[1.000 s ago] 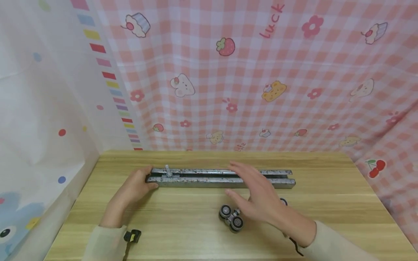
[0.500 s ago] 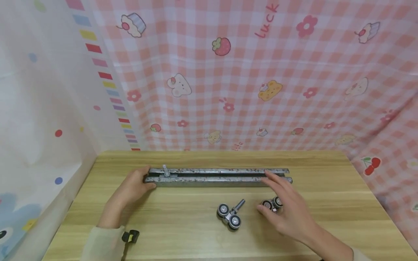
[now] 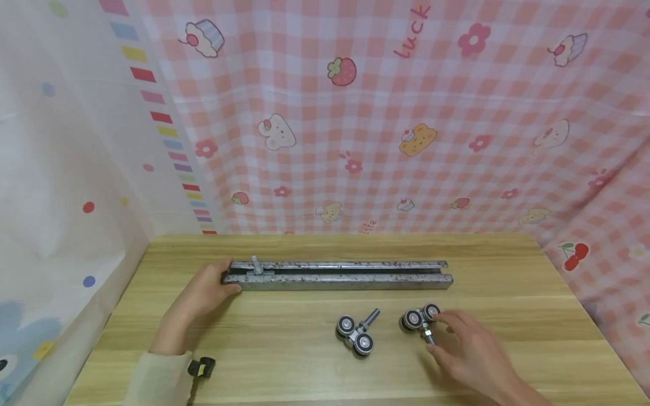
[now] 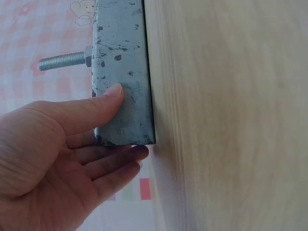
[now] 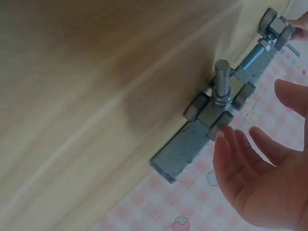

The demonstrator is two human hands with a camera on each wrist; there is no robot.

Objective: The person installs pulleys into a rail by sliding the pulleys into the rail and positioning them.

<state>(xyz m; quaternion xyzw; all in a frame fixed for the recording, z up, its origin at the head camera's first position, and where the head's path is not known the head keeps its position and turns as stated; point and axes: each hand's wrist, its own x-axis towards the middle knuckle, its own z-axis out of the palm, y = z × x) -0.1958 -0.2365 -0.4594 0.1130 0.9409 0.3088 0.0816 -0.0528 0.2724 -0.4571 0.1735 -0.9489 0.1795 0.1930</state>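
A worn grey metal channel rail (image 3: 335, 279) lies lengthwise on the table, its slot facing up. My left hand (image 3: 205, 290) grips its left end, thumb on the near side wall, as the left wrist view shows. Close to that hand, a threaded bolt with a nut (image 3: 256, 267) stands up out of the slot. Two wheeled roller trolleys with bolts lie in front of the rail: a middle one (image 3: 354, 335) and a right one (image 3: 421, 318). At the right trolley, the fingertips of my right hand (image 3: 472, 352) reach its wheel; the thumb is apart from the fingers, beside the bolt.
The wooden table (image 3: 274, 366) ends at the back against a pink checked cloth (image 3: 325, 141). White cloth (image 3: 91, 169) hangs on the left, more checked cloth on the right. A black strap piece (image 3: 202, 367) sits at the left sleeve.
My right hand has moved right and toward me, from above the rail and middle trolley to the right trolley, uncovering both trolleys. The left hand stays on the rail's end.
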